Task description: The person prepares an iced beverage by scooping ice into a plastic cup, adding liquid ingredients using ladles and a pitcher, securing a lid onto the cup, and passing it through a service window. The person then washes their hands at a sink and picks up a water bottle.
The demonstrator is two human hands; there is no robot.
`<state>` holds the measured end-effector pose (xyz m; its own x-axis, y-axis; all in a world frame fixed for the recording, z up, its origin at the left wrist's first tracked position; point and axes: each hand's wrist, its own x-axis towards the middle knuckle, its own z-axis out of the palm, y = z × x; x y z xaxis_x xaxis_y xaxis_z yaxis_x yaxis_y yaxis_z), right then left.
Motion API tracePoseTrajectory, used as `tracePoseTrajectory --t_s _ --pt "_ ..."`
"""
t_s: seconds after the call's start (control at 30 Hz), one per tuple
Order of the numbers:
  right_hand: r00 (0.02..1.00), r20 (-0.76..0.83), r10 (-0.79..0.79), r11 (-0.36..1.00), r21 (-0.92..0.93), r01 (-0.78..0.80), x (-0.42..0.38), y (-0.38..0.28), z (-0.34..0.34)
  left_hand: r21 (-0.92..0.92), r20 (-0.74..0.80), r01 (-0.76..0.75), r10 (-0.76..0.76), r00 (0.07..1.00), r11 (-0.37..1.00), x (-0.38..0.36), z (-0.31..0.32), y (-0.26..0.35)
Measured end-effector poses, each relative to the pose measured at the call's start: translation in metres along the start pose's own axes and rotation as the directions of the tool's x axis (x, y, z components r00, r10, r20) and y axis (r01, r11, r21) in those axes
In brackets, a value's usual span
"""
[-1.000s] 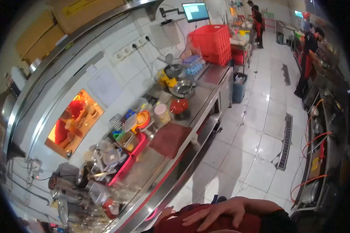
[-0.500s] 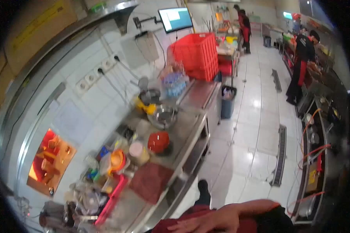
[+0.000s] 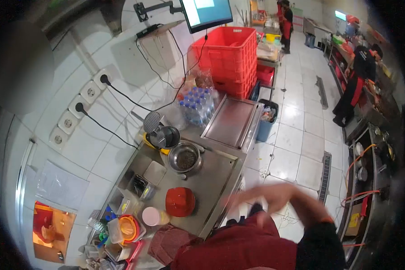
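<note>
My right hand [image 3: 267, 198] reaches in from the lower right, in front of my dark red apron [image 3: 238, 247] and beside the steel counter's front edge. It is blurred, with fingers stretched out to the left and nothing visible in them. My left hand is out of view. On the steel counter [image 3: 207, 180], nearest the hand, stands a red-brown rounded item [image 3: 180, 201]. Beside it is a tub with a pale pink lid [image 3: 151, 216], and a dark red cloth [image 3: 168, 243] lies at the near edge. Further back is a steel bowl [image 3: 185, 157] with small contents I cannot make out.
Red crates [image 3: 225, 58] and a pack of water bottles [image 3: 197, 105] stand farther back. An orange citrus juicer [image 3: 128, 227] sits among containers at left. A blue bin [image 3: 267, 121] borders the tiled floor [image 3: 285, 157]. A co-worker [image 3: 357, 81] stands at right.
My right hand has risen from low against my apron to beside the counter edge. The view has shifted closer over the counter.
</note>
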<state>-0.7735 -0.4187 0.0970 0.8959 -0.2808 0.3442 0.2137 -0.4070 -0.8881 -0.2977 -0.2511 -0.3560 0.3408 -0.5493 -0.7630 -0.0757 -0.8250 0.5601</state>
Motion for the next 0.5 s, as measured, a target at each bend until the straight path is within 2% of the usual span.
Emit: tracePoseTrajectory --t_s 0.03,0.07,0.1,0.13,0.2,0.23,0.27,0.3,0.33,0.4,0.43,0.47,0.5 --pt "0.970 -0.191 0.150 0.947 -0.253 -0.196 -0.004 -0.016 -0.051 -0.017 -0.025 0.015 -0.015 1.000 1.000 0.002 0.001 0.002" --pt "0.892 -0.435 0.119 0.928 -0.271 -0.255 -0.002 -0.021 -0.099 -0.035 -0.052 0.032 -0.033 0.998 0.999 0.004 0.001 0.002" --pt "0.852 -0.517 -0.084 0.751 -0.595 -0.287 -0.003 -0.010 -0.161 -0.054 -0.082 0.047 -0.051 0.995 0.997 0.005 0.005 0.000" --pt "0.759 -0.644 -0.098 0.674 -0.604 -0.425 0.005 -0.019 -0.215 -0.072 -0.111 0.065 -0.072 0.991 0.995 0.004 0.010 -0.004" --pt "0.562 -0.720 -0.406 0.827 -0.552 -0.110 0.025 0.002 -0.327 -0.115 -0.173 0.100 -0.119 0.978 0.988 -0.001 0.025 -0.010" --pt "0.485 -0.693 -0.534 0.805 -0.592 0.041 0.036 0.019 -0.397 -0.145 -0.204 0.121 -0.149 0.968 0.982 -0.006 0.038 -0.013" --pt "0.448 -0.624 -0.640 0.633 -0.759 -0.152 0.052 0.013 -0.443 -0.179 -0.237 0.142 -0.183 0.954 0.973 -0.014 0.053 -0.016" --pt "0.430 -0.520 -0.738 0.405 -0.851 -0.334 0.070 0.006 -0.482 -0.224 -0.267 0.163 -0.221 0.938 0.961 -0.022 0.069 -0.013" --pt "0.442 -0.506 -0.740 0.420 -0.862 -0.283 0.090 0.009 -0.520 -0.269 -0.296 0.176 -0.255 0.921 0.947 -0.030 0.087 -0.010" --pt "0.232 -0.316 -0.920 0.250 -0.929 -0.272 0.128 0.018 -0.590 -0.365 -0.352 0.179 -0.314 0.882 0.914 -0.043 0.125 0.000" --pt "0.206 -0.248 -0.946 0.138 -0.890 -0.436 0.145 0.029 -0.622 -0.408 -0.374 0.173 -0.336 0.864 0.897 -0.047 0.147 0.005" --pt "0.339 -0.392 -0.855 0.133 -0.798 -0.587 0.154 0.036 -0.632 -0.452 -0.399 0.161 -0.360 0.843 0.877 -0.050 0.167 0.010" --pt "0.297 -0.320 -0.900 0.113 -0.827 -0.551 0.159 0.042 -0.645 -0.491 -0.424 0.150 -0.385 0.820 0.858 -0.054 0.184 0.012"
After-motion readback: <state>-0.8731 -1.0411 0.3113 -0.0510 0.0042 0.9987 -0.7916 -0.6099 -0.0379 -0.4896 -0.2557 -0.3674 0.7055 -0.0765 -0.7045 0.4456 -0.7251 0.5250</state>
